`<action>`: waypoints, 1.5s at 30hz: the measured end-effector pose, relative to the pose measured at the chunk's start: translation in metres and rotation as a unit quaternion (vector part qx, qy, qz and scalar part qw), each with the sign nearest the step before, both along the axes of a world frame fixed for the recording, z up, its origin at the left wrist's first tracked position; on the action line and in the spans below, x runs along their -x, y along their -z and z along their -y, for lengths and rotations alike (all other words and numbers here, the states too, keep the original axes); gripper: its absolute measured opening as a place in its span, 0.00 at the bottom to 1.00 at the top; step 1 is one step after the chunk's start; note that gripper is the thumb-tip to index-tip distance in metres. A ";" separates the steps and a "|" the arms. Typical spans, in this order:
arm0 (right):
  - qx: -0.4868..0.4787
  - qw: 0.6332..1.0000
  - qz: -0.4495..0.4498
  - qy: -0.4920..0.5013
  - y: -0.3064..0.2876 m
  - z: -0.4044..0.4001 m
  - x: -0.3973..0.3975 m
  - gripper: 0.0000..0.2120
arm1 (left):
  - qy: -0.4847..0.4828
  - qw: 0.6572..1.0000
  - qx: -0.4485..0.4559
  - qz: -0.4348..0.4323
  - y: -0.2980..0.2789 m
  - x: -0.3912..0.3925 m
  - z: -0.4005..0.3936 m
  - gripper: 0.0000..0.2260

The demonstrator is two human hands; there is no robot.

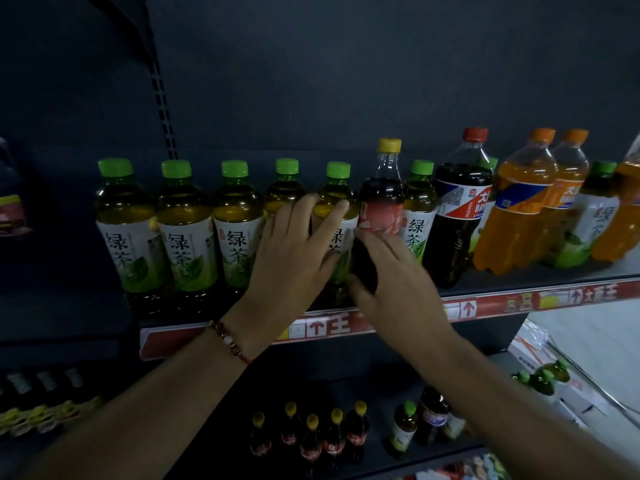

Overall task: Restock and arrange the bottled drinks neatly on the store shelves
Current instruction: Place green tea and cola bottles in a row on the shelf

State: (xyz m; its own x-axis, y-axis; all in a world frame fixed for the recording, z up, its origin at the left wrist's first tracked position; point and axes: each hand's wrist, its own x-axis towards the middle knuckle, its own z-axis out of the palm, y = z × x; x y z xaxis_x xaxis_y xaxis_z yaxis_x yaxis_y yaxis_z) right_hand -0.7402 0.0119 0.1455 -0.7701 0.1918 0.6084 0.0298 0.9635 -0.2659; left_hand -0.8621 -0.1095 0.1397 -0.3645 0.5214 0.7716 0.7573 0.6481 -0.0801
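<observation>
A row of green-capped green tea bottles (pixel 185 223) stands along the front of the dark shelf (pixel 519 277). My left hand (pixel 294 251) is wrapped around one green tea bottle (pixel 337 206) in the middle of the row. Right beside it stands a small cola bottle (pixel 381 202) with a yellow cap and red label. My right hand (pixel 391 278) grips the lower part of that cola bottle, thumb on its left side. Both bottles stand upright on the shelf.
To the right stand a large dark cola bottle (pixel 460 209) with a red cap and two orange soda bottles (pixel 516 206). The shelf below holds several small cola bottles (pixel 311 438) and green tea bottles (pixel 403 427). A red price strip (pixel 519 301) runs along the shelf edge.
</observation>
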 end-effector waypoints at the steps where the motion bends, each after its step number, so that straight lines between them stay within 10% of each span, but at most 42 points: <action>1: -0.021 1.000 -0.009 0.000 -0.013 -0.002 -0.002 0.28 | -0.006 1.000 0.009 -0.003 0.003 -0.001 -0.001 0.33; 12: -0.170 0.983 0.053 0.040 -0.129 -0.045 0.040 0.29 | -0.026 0.998 0.058 0.005 0.030 -0.006 -0.005 0.50; 18: -0.125 0.979 0.155 0.042 -0.141 -0.056 0.056 0.22 | -0.017 0.998 0.056 -0.001 0.034 -0.004 -0.006 0.49; 33: -0.037 0.996 0.056 -0.065 -0.142 -0.048 -0.015 0.17 | 0.061 0.986 -0.013 0.157 0.027 -0.046 0.002 0.35; 39: 0.063 0.986 0.064 -0.137 -0.128 -0.053 -0.062 0.16 | 0.292 0.778 -0.209 0.516 0.020 -0.110 -0.009 0.37; 45: 0.160 0.950 0.115 -0.241 -0.083 -0.068 -0.107 0.17 | 0.336 0.653 -0.295 0.611 0.049 -0.180 -0.029 0.29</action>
